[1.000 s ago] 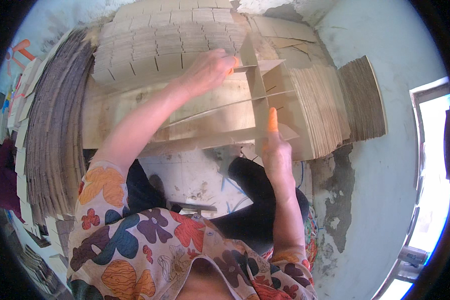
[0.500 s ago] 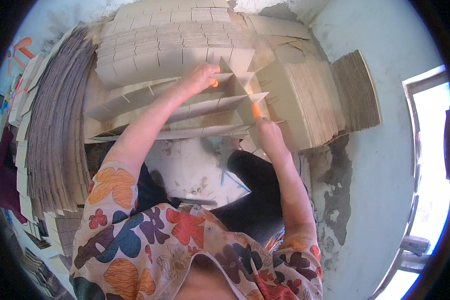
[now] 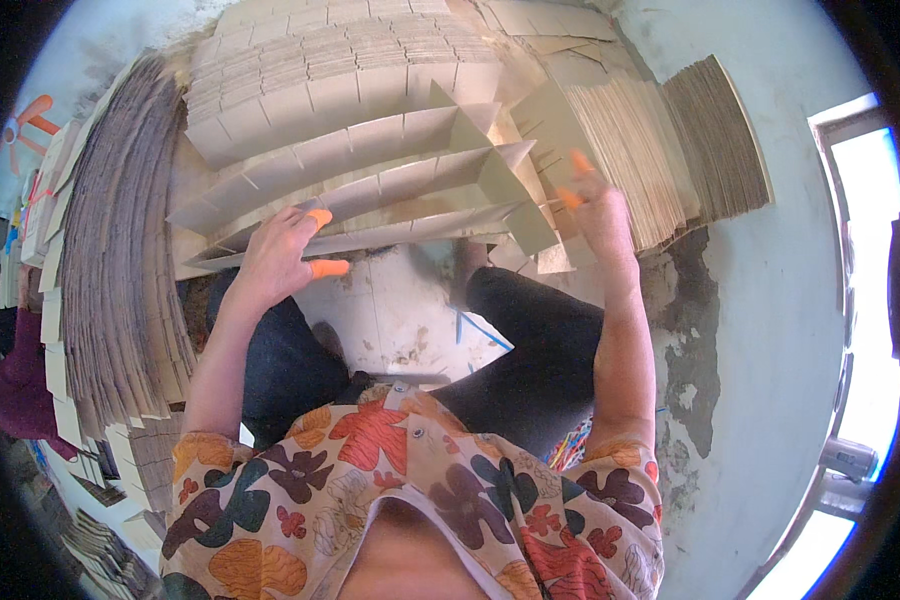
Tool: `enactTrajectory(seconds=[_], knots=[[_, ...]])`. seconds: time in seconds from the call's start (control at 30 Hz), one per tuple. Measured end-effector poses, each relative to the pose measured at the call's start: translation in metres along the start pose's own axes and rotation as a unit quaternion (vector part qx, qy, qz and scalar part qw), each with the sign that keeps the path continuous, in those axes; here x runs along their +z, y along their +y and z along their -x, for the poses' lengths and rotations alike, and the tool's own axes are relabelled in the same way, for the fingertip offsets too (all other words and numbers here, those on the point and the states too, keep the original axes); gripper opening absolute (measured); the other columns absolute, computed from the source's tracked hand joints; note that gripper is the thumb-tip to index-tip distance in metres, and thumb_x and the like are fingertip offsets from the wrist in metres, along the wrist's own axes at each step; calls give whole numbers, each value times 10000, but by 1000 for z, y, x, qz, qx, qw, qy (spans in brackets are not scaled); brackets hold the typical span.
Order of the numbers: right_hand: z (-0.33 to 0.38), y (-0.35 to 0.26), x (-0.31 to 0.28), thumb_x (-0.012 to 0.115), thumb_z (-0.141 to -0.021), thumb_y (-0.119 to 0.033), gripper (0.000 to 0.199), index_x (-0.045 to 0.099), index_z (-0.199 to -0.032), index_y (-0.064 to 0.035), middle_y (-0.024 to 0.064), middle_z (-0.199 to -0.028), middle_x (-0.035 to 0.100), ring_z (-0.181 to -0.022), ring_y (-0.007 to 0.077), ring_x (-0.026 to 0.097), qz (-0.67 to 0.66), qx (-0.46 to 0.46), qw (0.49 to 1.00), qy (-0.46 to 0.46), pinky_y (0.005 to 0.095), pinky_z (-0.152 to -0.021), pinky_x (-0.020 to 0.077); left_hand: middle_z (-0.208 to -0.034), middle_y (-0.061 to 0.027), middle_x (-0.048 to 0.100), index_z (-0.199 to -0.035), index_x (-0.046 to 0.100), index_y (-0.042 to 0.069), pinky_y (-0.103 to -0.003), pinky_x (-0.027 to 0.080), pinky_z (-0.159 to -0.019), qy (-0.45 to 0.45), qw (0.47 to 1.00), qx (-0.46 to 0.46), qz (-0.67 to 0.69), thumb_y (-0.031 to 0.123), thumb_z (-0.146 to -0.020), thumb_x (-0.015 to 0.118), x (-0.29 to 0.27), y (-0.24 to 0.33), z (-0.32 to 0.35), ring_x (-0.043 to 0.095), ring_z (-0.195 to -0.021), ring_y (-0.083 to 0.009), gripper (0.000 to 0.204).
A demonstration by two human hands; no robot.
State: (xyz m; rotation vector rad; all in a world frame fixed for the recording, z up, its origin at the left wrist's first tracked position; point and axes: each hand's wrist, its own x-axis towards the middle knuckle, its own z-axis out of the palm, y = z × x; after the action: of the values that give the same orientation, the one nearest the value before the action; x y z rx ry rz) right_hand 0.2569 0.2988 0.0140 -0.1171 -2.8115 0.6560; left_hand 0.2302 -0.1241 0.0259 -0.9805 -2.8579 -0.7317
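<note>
Three long slotted cardboard strips [image 3: 410, 182] stand on edge side by side in front of me. A short cardboard crosspiece [image 3: 505, 183] sits across them near their right ends. My left hand [image 3: 278, 258] is beside the nearest strip, toward its left part, with thumb and fingers apart and nothing between them. Orange covers sit on its thumb and a finger. My right hand [image 3: 602, 212], somewhat blurred, is at the near edge of the right-hand stack of cardboard pieces [image 3: 630, 160]. Its orange-covered finger and thumb are apart, and no piece shows between them.
A thick stack of slotted strips [image 3: 340, 75] lies beyond. Another tall cardboard stack [image 3: 120, 240] stands at the left, with an orange fan [image 3: 32, 130] and a person in a dark red sleeve [image 3: 25, 375] past it. A wall [image 3: 740, 330] runs along the right.
My left hand has left the crosspiece and moved left and nearer to me. My right hand has shifted right and farther away, from the strip ends to the right-hand stack.
</note>
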Motion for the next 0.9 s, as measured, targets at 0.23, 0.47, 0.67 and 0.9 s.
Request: enactTrajectory(seconds=[0.23,0.47,0.67,0.9], knots=[[6,54,-1,715,-751,-165,472,517,-1163,-48,138,-1116,552,-1123,311,484,316,104,942,39,444,-838,459,-1003,-93,645,-774,589,10,-419,452,-864,14,999,28,5,108,-673,765,31,-34,0,576,-1056,-298,225],[2,81,5,706,-737,-126,342,527,-1023,-66,129,-1031,571,-1012,323,551,294,90,949,63,438,-777,476,-998,-91,651,-765,591,18,-424,440,-894,49,998,26,3,130,-671,776,33,-35,1,582,-1069,-306,236],[1,56,-12,656,-802,-105,236,499,-974,-62,158,-875,624,-850,366,611,168,168,954,184,455,-707,474,-1018,-117,653,-876,646,36,-407,456,-869,82,997,5,-10,195,-673,799,32,-24,7,591,-1040,-307,300],[9,-11,-64,652,-845,-138,398,530,-1219,-82,164,-835,662,-679,291,647,89,40,937,336,379,-608,499,-948,-155,655,-1021,615,32,-402,477,-813,141,988,31,59,285,-783,716,44,36,-25,607,-928,-332,361]])
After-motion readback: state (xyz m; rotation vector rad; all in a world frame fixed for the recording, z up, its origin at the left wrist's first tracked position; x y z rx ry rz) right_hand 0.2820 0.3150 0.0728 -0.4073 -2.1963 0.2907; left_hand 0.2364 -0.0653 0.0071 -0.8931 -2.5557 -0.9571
